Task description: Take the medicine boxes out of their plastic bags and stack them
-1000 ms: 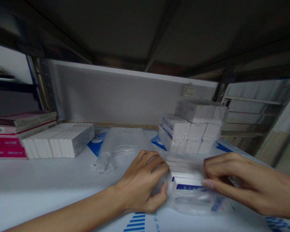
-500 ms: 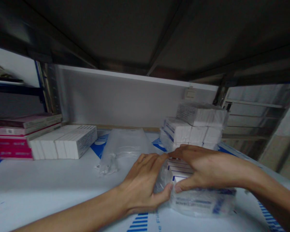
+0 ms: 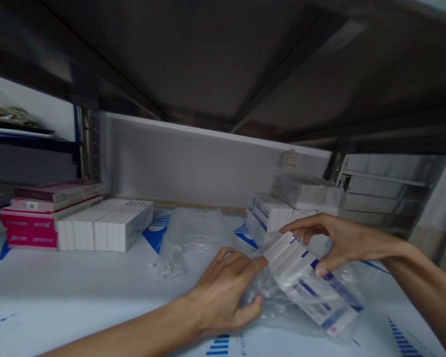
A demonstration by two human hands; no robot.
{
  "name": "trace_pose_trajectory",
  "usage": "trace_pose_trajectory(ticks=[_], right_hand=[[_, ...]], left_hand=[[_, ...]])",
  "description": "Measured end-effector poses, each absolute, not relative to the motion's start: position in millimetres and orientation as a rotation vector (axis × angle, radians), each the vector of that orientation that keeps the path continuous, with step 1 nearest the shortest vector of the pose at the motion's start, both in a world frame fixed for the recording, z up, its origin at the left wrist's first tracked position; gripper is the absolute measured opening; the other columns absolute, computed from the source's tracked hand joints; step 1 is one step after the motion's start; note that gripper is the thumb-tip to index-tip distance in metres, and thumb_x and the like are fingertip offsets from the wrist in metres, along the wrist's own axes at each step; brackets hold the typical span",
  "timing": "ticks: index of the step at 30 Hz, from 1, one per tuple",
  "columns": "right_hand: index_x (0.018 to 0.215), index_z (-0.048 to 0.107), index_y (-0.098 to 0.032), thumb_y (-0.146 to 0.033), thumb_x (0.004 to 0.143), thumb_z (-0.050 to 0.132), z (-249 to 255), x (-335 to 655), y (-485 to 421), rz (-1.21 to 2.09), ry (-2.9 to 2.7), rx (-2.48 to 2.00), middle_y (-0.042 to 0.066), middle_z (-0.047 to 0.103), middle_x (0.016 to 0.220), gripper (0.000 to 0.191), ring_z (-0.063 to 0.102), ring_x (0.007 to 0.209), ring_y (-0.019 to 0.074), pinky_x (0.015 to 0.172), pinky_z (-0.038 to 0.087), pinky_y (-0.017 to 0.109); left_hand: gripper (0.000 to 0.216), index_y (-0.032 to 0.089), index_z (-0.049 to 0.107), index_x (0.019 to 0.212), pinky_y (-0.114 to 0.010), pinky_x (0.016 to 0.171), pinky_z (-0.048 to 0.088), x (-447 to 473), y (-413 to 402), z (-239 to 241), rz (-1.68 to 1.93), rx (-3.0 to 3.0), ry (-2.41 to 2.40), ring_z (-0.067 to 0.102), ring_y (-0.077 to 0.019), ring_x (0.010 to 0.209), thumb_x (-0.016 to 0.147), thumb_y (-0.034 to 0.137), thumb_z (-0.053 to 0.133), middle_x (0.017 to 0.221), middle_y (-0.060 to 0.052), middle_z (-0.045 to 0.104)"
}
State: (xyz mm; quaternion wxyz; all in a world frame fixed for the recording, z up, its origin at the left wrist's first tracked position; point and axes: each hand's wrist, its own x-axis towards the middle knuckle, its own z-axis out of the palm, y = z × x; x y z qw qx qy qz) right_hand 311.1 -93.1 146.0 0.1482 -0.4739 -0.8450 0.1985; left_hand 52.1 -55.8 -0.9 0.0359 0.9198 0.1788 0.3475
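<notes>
My right hand (image 3: pixel 336 239) grips a bundle of white boxes with blue stripes (image 3: pixel 307 281), wrapped in clear plastic, and holds it tilted with its far end raised off the shelf. My left hand (image 3: pixel 226 292) is closed on the loose clear plastic (image 3: pixel 262 292) at the bundle's left end, thumb underneath and fingers on top. Both hands sit low in the middle of the white shelf surface (image 3: pixel 78 297).
A stack of wrapped white box bundles (image 3: pixel 290 206) stands behind my right hand. A heap of clear plastic bags (image 3: pixel 191 235) lies at centre. A row of white boxes (image 3: pixel 106 230) and pink-red boxes (image 3: pixel 46 213) sit at left. A dark shelf hangs close overhead.
My right hand has shifted its grip and lifted the bundle's far end, tilting it up off the shelf. My left hand stays on the plastic at its left end.
</notes>
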Motion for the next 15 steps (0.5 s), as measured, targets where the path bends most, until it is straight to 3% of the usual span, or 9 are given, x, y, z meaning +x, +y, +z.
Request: trace_pose_trajectory(ticks=[5, 10, 12, 15], right_hand=[[0.126, 0.065, -0.021, -0.025, 0.068, 0.081, 145, 331, -88, 0.668, -2.139, -1.207, 0.009, 0.072, 0.116, 0.06, 0.067, 0.11, 0.027, 0.098, 0.049, 0.036], [0.121, 0.066, -0.024, -0.029, 0.07, 0.08, 148, 340, -90, 0.669, -1.763, -1.027, 0.007, 0.072, 0.119, 0.053, 0.066, 0.112, 0.0243, 0.092, 0.05, 0.029], [0.118, 0.068, -0.025, -0.031, 0.067, 0.083, 151, 337, -89, 0.624, -1.65, -0.998, 0.006, 0.073, 0.115, 0.053, 0.069, 0.107, 0.0238, 0.089, 0.052, 0.029], [0.101, 0.075, -0.023, -0.043, 0.058, 0.086, 154, 328, -81, 0.546, -1.514, -0.949, 0.007, 0.077, 0.093, 0.049, 0.074, 0.086, 0.0243, 0.079, 0.057, 0.031]], left_hand=[[0.044, 0.021, 0.054, 0.127, -0.051, 0.099, 0.047, 52, -54, 0, 1.019, 2.889, 0.607, 0.059, -0.0277, 0.11, 0.084, 0.026, 0.056, 0.115, -0.01, 0.066], [0.043, 0.021, 0.056, 0.125, -0.054, 0.099, 0.046, 50, -50, -5, 1.015, 2.955, 0.648, 0.054, -0.0314, 0.117, 0.082, 0.025, 0.06, 0.125, -0.011, 0.061], [0.04, 0.021, 0.058, 0.122, -0.054, 0.099, 0.046, 50, -48, -8, 1.01, 2.958, 0.662, 0.054, -0.0317, 0.117, 0.082, 0.025, 0.062, 0.124, -0.011, 0.061], [0.035, 0.021, 0.06, 0.118, -0.053, 0.098, 0.048, 51, -44, -11, 1.046, 2.945, 0.656, 0.054, -0.0322, 0.117, 0.083, 0.028, 0.064, 0.119, -0.011, 0.063]])
